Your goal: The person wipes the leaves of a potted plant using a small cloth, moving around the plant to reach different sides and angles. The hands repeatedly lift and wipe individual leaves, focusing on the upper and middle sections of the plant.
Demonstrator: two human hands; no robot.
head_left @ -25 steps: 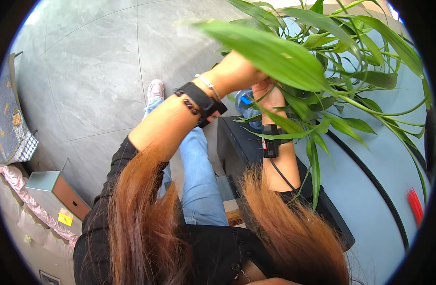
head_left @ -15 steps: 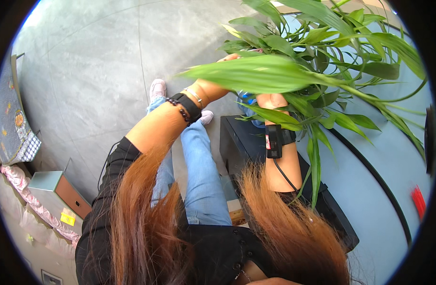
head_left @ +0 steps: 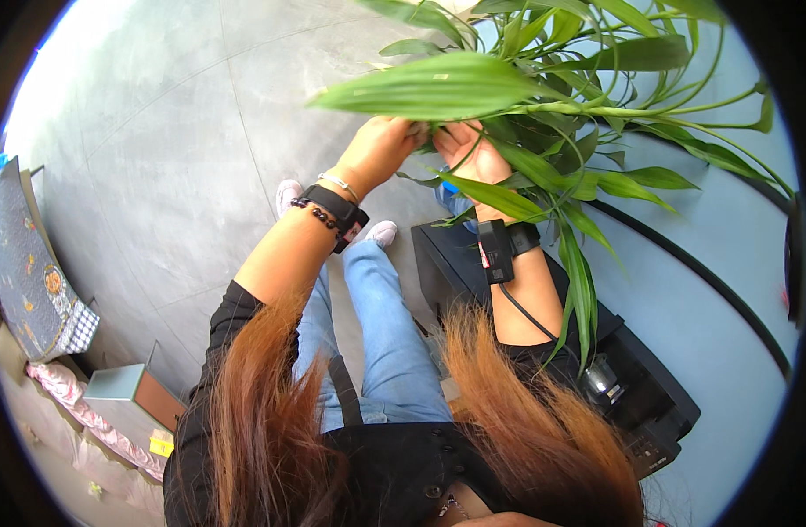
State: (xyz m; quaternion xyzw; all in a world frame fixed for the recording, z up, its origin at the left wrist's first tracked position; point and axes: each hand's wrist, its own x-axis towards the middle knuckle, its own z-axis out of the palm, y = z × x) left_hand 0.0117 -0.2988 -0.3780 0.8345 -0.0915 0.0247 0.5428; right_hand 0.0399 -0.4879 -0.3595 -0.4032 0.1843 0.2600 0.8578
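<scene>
A leafy green plant [head_left: 561, 110] with long pointed leaves and bending stems spreads across the upper right. One broad leaf [head_left: 429, 86] reaches left above both hands and hides part of the fingertips. My left hand [head_left: 383, 151] is closed, its fingertips pinched on what looks like a small dark green leaf at the plant's left edge. Close beside it, my right hand [head_left: 480, 160] is turned palm up with fingers apart, under the foliage, and a thin stem crosses it. Below the right wrist a blue container [head_left: 449, 189] shows in part.
A black machine [head_left: 657, 378] lies below my right forearm, with a small clear cup [head_left: 599, 379] on it. A black curved tube [head_left: 684, 250] crosses the light blue surface [head_left: 649, 290]. At left are a patterned grey panel [head_left: 47, 272] and a cabinet [head_left: 135, 391] on the grey floor [head_left: 157, 176].
Both hands have moved up and closer together, the left clear of the broad leaf that covered it. The right hand has turned its palm into sight. The broad leaf has shifted up and left.
</scene>
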